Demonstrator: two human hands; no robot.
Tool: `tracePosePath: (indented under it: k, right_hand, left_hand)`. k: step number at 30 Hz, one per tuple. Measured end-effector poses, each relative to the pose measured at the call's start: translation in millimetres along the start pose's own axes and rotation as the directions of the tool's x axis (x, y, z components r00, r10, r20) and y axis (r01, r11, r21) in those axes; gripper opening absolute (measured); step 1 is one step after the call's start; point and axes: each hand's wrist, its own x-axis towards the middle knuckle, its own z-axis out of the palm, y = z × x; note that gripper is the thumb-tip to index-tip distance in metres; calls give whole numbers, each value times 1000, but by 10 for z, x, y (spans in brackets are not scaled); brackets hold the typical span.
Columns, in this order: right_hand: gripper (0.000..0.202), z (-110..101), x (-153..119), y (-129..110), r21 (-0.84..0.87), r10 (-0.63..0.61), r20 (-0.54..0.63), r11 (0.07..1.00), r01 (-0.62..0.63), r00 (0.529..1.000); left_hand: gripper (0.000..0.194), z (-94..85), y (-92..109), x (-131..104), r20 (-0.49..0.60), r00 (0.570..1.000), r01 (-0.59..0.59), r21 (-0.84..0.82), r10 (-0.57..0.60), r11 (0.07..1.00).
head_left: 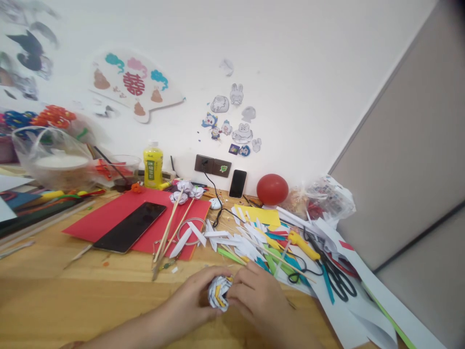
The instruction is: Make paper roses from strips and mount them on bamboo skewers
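A small round piece of folded paper strips (218, 293), white with a yellow zigzag band, is held low over the wooden table. My left hand (196, 295) grips it from the left, thumb below and fingers over the top. On its right side my right hand (256, 293) has its fingers curled in and pressed against the edge, their tips partly hidden. Just beyond the hands lies a heap of loose paper strips (232, 241), mostly white with some green, blue and yellow. Thin wooden sticks lie among them.
A large tablet-like dark device (131, 227) lies on red paper (87, 219). Paper flowers on sticks (184, 190) rest beside it. To the right are a yellow glue gun (304, 245) and black scissors (339, 276). Behind stand a yellow bottle (153, 166), a phone (238, 183) and a red balloon (272, 189).
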Motion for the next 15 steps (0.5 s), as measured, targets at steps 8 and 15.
tracePosePath:
  k: [8,15]
  right_hand:
    - [20,-35,14,-17,66,36,0,997,-36,999]
    - [28,32,19,-14,-19,-29,-44,999,28,999]
  left_hand:
    - [62,-10,-46,-4,-14,1000,-8,-11,8,1000]
    - [62,-3,-31,13,8,1000,-23,-1,23,1000]
